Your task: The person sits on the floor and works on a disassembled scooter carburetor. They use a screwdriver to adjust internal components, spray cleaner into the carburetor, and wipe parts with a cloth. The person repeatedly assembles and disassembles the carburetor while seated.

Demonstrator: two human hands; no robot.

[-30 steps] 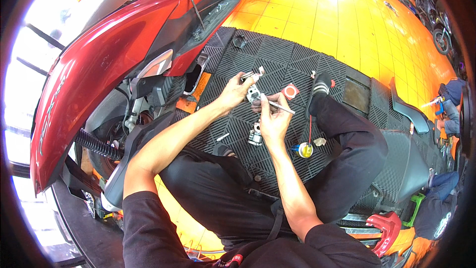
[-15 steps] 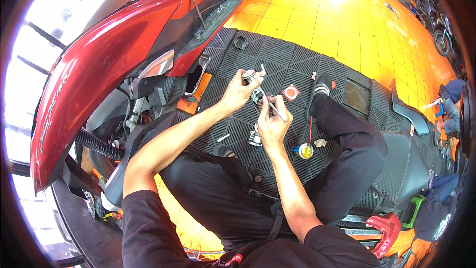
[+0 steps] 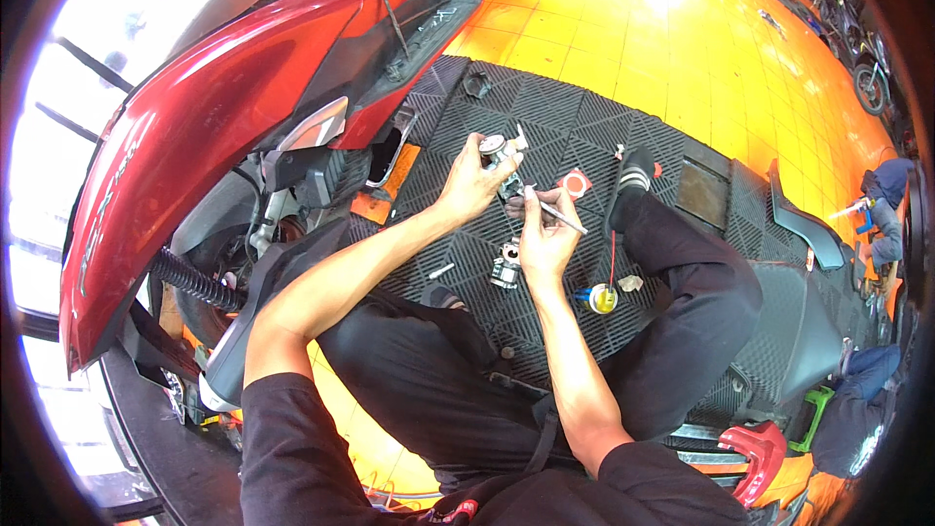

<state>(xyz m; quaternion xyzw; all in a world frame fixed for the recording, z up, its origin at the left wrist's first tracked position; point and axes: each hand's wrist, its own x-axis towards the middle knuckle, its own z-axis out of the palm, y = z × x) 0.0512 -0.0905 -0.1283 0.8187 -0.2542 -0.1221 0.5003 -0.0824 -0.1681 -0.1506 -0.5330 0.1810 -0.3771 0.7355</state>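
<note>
My left hand point(image 3: 467, 181) is closed around a silver metal engine part with a round end point(image 3: 494, 145), which looks like a throttle body, held above the mat. In my right hand point(image 3: 547, 245) is a slim silver pen-shaped tool point(image 3: 567, 218), pinched like a pen with its tip by the lower side of the part; the fingers hide the contact. A similar metal part with a round bore point(image 3: 505, 266) sits on the mat, left of my right wrist. Beyond my right hand lies a red square piece with a white ring point(image 3: 575, 183).
A spray can with a yellow top and red straw point(image 3: 602, 300) stands near my right leg, beside a crumpled whitish scrap point(image 3: 631, 283). A small white tube point(image 3: 441, 272) lies on the black ribbed mat point(image 3: 545, 102). A red motorcycle point(image 3: 224, 88) fills the left; another person point(image 3: 884, 209) is far right.
My right hand has shifted slightly right and nearer me, and the pen-shaped tool lies flatter. The held part has turned a little, its round end facing up more.
</note>
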